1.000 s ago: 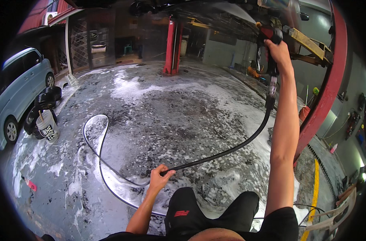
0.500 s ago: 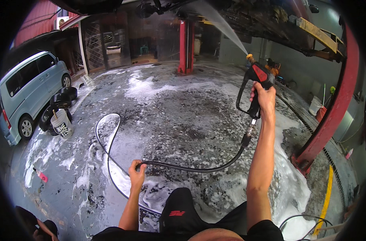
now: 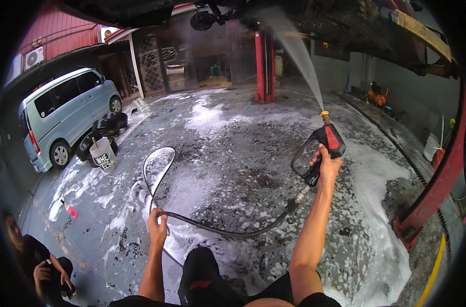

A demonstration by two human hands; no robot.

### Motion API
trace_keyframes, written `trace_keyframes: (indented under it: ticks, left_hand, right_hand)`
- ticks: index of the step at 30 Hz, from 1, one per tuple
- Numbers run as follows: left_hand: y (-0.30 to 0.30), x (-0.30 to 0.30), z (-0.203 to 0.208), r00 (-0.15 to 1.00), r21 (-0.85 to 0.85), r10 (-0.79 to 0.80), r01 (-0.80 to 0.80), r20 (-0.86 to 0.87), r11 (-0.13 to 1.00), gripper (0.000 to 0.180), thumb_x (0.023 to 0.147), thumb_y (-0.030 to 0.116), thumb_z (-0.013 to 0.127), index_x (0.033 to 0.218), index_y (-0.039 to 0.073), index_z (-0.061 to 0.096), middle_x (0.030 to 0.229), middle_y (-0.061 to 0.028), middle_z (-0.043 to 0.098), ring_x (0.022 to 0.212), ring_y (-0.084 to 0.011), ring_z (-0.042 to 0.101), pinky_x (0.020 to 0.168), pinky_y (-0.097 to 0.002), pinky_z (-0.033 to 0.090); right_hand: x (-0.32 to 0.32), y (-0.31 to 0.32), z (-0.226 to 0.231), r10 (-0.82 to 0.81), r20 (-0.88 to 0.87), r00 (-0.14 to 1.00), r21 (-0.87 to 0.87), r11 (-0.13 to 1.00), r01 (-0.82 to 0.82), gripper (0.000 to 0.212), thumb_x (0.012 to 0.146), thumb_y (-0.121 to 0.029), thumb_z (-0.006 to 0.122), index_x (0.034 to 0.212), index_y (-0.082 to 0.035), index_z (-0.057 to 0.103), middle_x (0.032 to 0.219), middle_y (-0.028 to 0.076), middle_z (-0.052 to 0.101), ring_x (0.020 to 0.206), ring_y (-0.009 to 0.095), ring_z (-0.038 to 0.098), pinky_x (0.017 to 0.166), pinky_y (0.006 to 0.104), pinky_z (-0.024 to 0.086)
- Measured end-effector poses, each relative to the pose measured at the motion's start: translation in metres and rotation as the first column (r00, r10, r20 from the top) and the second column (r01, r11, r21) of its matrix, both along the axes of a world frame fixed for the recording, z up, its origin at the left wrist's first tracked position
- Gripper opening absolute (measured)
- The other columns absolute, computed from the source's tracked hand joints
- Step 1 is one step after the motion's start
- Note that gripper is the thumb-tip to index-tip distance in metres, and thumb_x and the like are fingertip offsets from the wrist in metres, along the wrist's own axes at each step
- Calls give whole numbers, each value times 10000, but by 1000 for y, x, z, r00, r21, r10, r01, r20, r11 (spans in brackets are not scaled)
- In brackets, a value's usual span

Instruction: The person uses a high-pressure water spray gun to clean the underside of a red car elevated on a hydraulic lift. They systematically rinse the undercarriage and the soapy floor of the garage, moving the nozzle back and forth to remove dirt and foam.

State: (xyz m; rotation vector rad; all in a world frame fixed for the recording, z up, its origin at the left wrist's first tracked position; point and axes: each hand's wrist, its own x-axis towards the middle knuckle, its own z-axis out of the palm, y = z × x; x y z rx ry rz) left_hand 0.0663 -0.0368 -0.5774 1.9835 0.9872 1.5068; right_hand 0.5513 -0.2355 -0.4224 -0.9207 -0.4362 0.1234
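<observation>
My right hand (image 3: 329, 166) is wrapped round the grip of a black and red pressure washer gun (image 3: 331, 140), fingers at its trigger. From the gun's brass-coloured nozzle (image 3: 324, 115) a white fan of water (image 3: 299, 61) shoots up toward the dark underside of a raised vehicle (image 3: 325, 20). A black hose (image 3: 233, 233) runs from the gun's lower end to my left hand (image 3: 157, 225), which is closed on it at the lower middle. Beyond that hand the hose loops (image 3: 159, 151) over the foamy floor.
Red lift posts (image 3: 265, 66) stand at the back and on the right (image 3: 432, 204). A light blue van (image 3: 69, 112), tyres (image 3: 110, 123), a white bucket (image 3: 103, 155) and a pink bottle (image 3: 69, 210) are on the left. Someone crouches (image 3: 36, 261) at lower left. White foam (image 3: 381, 245) coats the floor.
The view has swung left. My right hand and the gun sit lower in the picture, still spraying upward. My left hand keeps its hold on the hose. More of the crouching person shows.
</observation>
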Motion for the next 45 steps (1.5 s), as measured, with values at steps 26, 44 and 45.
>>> trace_keyframes:
  ticks: [26, 44, 45]
  left_hand:
    - [-83, 70, 9, 854, -176, -55, -44, -518, 983, 346, 799, 287, 802, 940, -11, 696, 922, -157, 695, 880, -311, 677, 775, -387, 514]
    - [-179, 169, -24, 558, -261, -263, 85, -787, 962, 515, 795, 558, 709, 834, 45, 677, 783, -153, 678, 796, -396, 659, 665, -494, 501]
    - [-189, 172, -32, 523, -288, -290, 86, -802, 954, 521, 796, 568, 702, 816, 48, 677, 761, -152, 675, 783, -399, 658, 654, -499, 500]
  right_hand:
    - [72, -19, -8, 64, 194, 979, -127, 991, -40, 85, 911, -74, 643, 898, 10, 638, 645, 34, 575, 494, 119, 536, 430, 293, 446]
    - [68, -130, 33, -110, 635, 764, -171, 945, 278, 388, 857, -162, 753, 1188, 20, 664, 1196, 157, 676, 859, 208, 656, 763, 367, 539]
    - [72, -122, 27, -128, 630, 766, -172, 939, 298, 384, 854, -182, 766, 1165, 27, 677, 1140, 155, 695, 790, 204, 644, 694, 369, 536]
